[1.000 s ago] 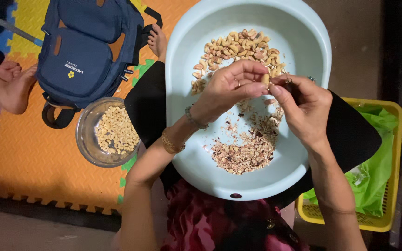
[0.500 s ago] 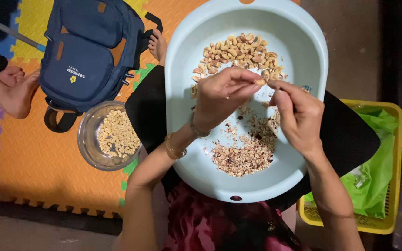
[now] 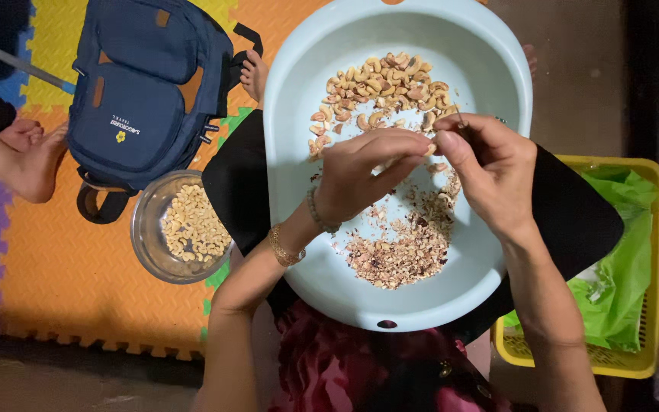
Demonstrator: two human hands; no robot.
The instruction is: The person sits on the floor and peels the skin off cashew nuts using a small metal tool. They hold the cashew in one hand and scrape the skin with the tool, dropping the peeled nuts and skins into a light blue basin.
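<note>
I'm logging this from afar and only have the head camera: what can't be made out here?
Head view:
- The nut pinched between left hand and right hand: fingertips cover it.
- The thin tool in the right hand: too small to tell its kind.
- Pale blue basin: far rim cut off by the top edge.
- Yellow basket: contents hidden under a green bag.

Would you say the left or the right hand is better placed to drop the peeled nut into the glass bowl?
Probably the left hand: it pinches the nut, and the glass bowl lies on its side.
</note>
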